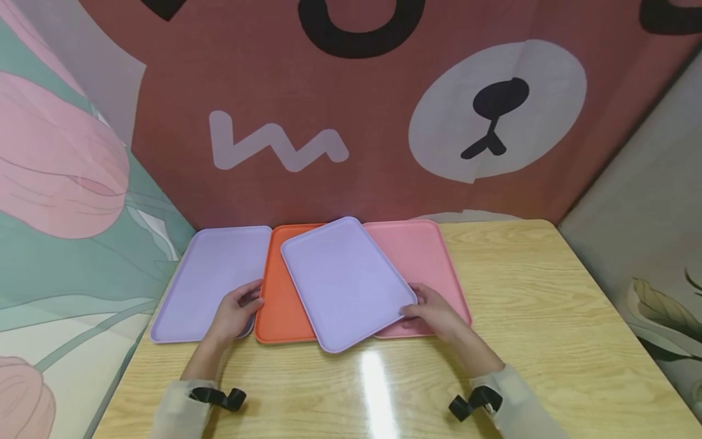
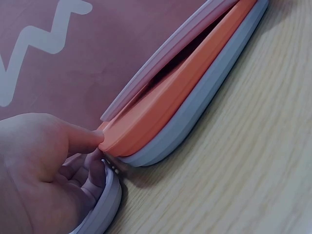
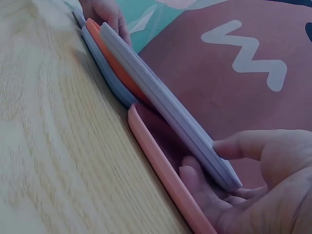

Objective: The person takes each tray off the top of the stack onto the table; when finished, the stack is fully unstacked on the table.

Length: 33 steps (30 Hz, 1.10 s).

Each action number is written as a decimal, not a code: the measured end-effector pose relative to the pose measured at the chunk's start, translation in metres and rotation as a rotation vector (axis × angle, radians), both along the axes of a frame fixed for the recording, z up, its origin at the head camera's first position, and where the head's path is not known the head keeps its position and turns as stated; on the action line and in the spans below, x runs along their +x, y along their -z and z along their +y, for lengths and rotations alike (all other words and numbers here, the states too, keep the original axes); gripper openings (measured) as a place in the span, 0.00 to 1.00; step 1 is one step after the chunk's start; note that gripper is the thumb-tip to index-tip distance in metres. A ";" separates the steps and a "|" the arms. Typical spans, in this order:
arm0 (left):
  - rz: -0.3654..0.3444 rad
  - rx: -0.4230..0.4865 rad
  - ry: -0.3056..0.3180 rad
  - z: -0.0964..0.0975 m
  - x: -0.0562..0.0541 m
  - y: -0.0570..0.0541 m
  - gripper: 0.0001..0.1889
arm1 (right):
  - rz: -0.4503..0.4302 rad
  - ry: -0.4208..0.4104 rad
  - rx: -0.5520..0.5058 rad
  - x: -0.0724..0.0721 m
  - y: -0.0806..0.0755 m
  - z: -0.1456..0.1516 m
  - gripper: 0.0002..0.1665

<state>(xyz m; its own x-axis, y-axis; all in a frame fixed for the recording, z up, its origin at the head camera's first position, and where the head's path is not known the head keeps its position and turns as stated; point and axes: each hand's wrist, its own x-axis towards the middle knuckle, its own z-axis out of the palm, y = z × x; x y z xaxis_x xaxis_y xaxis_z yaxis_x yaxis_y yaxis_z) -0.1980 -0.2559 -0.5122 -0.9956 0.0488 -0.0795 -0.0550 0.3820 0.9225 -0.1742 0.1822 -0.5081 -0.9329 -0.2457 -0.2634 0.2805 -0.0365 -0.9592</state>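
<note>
A light purple tray (image 1: 351, 286) lies askew and tilted across an orange tray (image 1: 282, 311) and a pink tray (image 1: 425, 256). My right hand (image 1: 436, 312) holds its right corner, thumb on top and fingers underneath, over the pink tray. With the left hand (image 1: 231, 314) I pinch the left edge of the orange tray near its front corner. Directly beneath the orange one, a blue-grey tray (image 2: 195, 122) shows in the left wrist view. Another purple tray (image 1: 219, 274) lies flat at the left, partly behind my left hand.
The trays are on a wood-grain table (image 1: 548, 317) pushed up against a wall hanging (image 1: 373, 110) with a bear print. A patterned cloth (image 1: 66, 213) hangs along the left side, and another printed surface (image 1: 658, 201) stands at the right.
</note>
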 end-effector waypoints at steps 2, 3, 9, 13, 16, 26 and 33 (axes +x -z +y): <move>-0.015 -0.004 0.001 0.001 0.000 -0.003 0.26 | -0.021 -0.046 -0.032 0.001 0.000 0.002 0.46; -0.015 -0.003 0.006 0.002 0.002 -0.008 0.26 | -0.032 -0.053 -0.046 0.001 0.000 0.003 0.45; 0.000 -0.010 0.010 0.001 0.001 -0.004 0.26 | -0.102 -0.010 -0.162 0.002 0.004 0.008 0.34; 0.008 -0.011 0.015 0.000 0.000 0.001 0.26 | -0.131 0.058 -0.264 0.002 0.003 0.017 0.15; 0.006 -0.009 0.013 0.000 0.001 0.001 0.26 | -0.150 0.154 -0.320 0.002 0.000 0.022 0.10; 0.003 -0.035 0.005 0.000 0.002 -0.002 0.25 | -0.090 0.228 -0.445 0.004 0.003 0.027 0.36; 0.001 -0.020 0.010 0.000 0.001 -0.001 0.26 | -0.038 0.149 -0.445 0.007 0.007 0.030 0.43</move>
<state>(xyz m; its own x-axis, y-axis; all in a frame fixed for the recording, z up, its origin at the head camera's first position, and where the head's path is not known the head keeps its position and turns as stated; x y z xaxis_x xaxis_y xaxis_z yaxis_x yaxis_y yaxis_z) -0.1968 -0.2563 -0.5110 -0.9952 0.0569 -0.0798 -0.0504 0.4011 0.9146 -0.1667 0.2125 -0.5151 -0.9584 -0.2064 -0.1971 0.2751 -0.4849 -0.8302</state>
